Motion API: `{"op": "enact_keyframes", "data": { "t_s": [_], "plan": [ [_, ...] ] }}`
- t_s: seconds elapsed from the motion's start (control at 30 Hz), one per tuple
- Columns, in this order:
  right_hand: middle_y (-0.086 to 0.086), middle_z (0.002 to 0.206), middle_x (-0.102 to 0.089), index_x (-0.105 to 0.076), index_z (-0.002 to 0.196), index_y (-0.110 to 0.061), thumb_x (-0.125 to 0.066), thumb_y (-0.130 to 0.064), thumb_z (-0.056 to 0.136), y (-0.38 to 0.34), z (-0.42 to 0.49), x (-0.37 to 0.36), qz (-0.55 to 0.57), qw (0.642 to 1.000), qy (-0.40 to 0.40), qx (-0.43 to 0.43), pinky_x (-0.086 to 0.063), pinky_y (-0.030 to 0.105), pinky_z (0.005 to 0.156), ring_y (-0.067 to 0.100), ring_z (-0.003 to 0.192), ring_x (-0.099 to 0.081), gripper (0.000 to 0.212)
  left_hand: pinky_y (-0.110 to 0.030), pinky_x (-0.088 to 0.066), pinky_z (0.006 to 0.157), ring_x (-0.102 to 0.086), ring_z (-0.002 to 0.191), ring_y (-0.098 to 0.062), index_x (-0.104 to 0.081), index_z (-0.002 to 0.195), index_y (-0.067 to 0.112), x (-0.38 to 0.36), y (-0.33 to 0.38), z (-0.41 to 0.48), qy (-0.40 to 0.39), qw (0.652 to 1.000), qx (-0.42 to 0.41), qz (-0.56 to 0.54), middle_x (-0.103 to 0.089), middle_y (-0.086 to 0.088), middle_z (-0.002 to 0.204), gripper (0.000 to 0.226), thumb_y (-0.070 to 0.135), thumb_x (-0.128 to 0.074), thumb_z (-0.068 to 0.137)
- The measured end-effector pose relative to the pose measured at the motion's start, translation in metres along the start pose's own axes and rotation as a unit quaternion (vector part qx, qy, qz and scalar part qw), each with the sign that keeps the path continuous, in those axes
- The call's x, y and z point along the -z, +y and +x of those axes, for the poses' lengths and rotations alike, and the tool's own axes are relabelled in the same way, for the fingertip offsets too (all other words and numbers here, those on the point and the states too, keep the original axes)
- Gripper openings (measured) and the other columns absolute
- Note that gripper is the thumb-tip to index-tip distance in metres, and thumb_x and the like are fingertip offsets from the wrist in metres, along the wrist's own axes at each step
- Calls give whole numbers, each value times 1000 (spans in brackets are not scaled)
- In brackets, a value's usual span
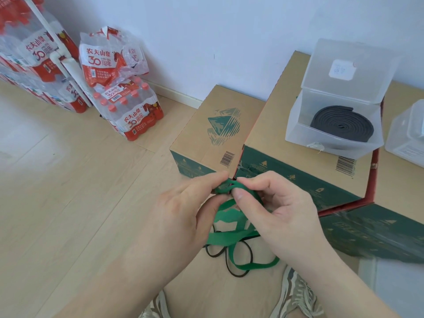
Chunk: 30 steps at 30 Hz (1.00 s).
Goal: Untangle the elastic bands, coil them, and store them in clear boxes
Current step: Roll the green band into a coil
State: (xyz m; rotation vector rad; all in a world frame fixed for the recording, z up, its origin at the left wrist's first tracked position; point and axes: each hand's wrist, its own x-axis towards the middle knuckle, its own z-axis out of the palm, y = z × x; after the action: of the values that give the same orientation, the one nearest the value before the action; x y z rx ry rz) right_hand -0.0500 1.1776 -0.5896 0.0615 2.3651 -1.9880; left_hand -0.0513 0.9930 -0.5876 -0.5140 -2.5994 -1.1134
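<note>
Floor (pixel 68 180): pale wood boards. It carries everything, and the loose bands trail onto it at 6 o'clock.
Large carton (pixel 275 125): at 2 o'clock, serving as a tabletop for the clear boxes.
Small carton (pixel 206 138): at 12 o'clock, touching the large one, with nothing on top.
Bottle packs (pixel 128 111): shrink-wrapped water at 10 o'clock against the wall, no part of the job.
Open clear box (pixel 302 134): on the large carton at 2 o'clock with its lid raised. It already holds one band, so I judge that one done apart from closing the lid.
Second clear box (pixel 406 134): at 3 o'clock and cut by the frame edge. I cannot tell its contents.
Left hand (pixel 183 216): just below centre, thumb and fingertips pinching the knot of green band.
Right hand (pixel 275 203): opposite it on the 3 o'clock side, thumb and forefinger pinching the same knot.
Dark coil (pixel 341 125): a grey-black band wound into a flat spiral, lying inside the open box.
Green band (pixel 222 238): its knotted top is held between both hands at centre, and the rest hangs in crossed loops toward 6 o'clock.
Black band (pixel 251 254): a thin loop on the floor at 6 o'clock, lying under the green loops. I cannot tell if it is tangled with them.
Done: one band coiled and boxed.
Left: by my reading, the green band is at the untangling stage. It needs coiling and boxing, then the black band.
</note>
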Motion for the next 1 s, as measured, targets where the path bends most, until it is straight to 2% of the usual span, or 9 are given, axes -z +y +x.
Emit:
{"op": "enact_keyframes", "data": {
  "t_s": [0.17, 0.3, 0.4, 0.47, 0.57, 0.63, 0.73, 0.9, 1.0],
  "plan": [
    [4, 87, -75, -71, 89, -28, -74, -23, 90, -1, 3, -1, -1, 1000, 0, -6, -60, 50, 75, 28, 82, -71, 6, -8, -50, 85, -69, 96, -3, -72, 123, 10, -2, 0, 4, 8, 1000, 4, 14, -77, 6, 108, 31, 9, -66, 93],
    [-2, 87, -79, -66, 93, -22, -68, -16, 96, -6, 1, 0, 8, 999, -36, -28, -63, 43, 76, 19, 82, -76, 7, -13, -52, 82, -70, 93, -3, -74, 119, 11, -4, 3, 1, 22, 1000, 5, 21, -77, 8, 105, 27, 12, -68, 92],
    [-4, 84, -79, -61, 91, -24, -64, -22, 99, -6, -2, -2, -27, 997, -56, -39, -62, 50, 75, 18, 81, -76, 9, -16, -52, 78, -69, 90, -5, -74, 116, 12, -6, 1, -1, 36, 998, 1, 43, -78, 6, 101, 25, 10, -68, 93],
    [-6, 82, -78, -59, 91, -25, -63, -28, 100, -6, -4, -5, -63, 995, -76, -22, -60, 53, 74, 23, 76, -74, 9, -17, -51, 72, -68, 85, -7, -74, 114, 12, -6, -2, 0, 50, 997, 0, 57, -78, 5, 96, 23, 9, -68, 92],
    [-13, 82, -78, -59, 93, -21, -62, -31, 99, -6, -6, -6, -83, 992, -91, -6, -56, 47, 72, 24, 74, -72, 12, -14, -47, 66, -65, 77, -8, -73, 114, 13, -5, -4, 0, 62, 996, 13, 65, -77, 6, 89, 22, 12, -67, 93],
    [-15, 82, -78, -60, 93, -19, -62, -29, 100, -6, -7, -5, -84, 993, -88, -1, -54, 42, 70, 20, 73, -71, 12, -18, -48, 65, -67, 73, -8, -70, 116, 18, -6, -4, -1, 59, 996, 27, 57, -76, 8, 88, 22, 16, -66, 94],
    [-13, 82, -77, -59, 92, -23, -62, -29, 101, -3, -8, -5, -93, 992, -83, 11, -55, 44, 70, 21, 74, -70, 11, -24, -48, 63, -69, 70, -8, -63, 115, 26, -6, -4, -2, 54, 997, 33, 51, -75, 10, 85, 19, 20, -63, 97],
    [-2, 72, -68, -58, 91, -30, -59, -39, 100, 6, -8, -7, -138, 987, -48, 68, -51, 44, 59, 21, 63, -60, 13, -19, -51, 79, -67, 95, -11, -72, 105, 11, -6, -5, 0, 70, 996, 23, 44, -71, 1, 107, 10, 8, -69, 96],
    [-10, 72, -62, -59, 92, -28, -56, -39, 103, 11, -7, -8, -255, 956, -10, 145, -49, 38, 56, 16, 65, -57, 16, -30, -50, 67, -64, 81, -15, -70, 100, 10, -9, -5, 1, 47, 997, 35, 47, -65, 2, 96, 6, 13, -65, 99]
  ]
}}
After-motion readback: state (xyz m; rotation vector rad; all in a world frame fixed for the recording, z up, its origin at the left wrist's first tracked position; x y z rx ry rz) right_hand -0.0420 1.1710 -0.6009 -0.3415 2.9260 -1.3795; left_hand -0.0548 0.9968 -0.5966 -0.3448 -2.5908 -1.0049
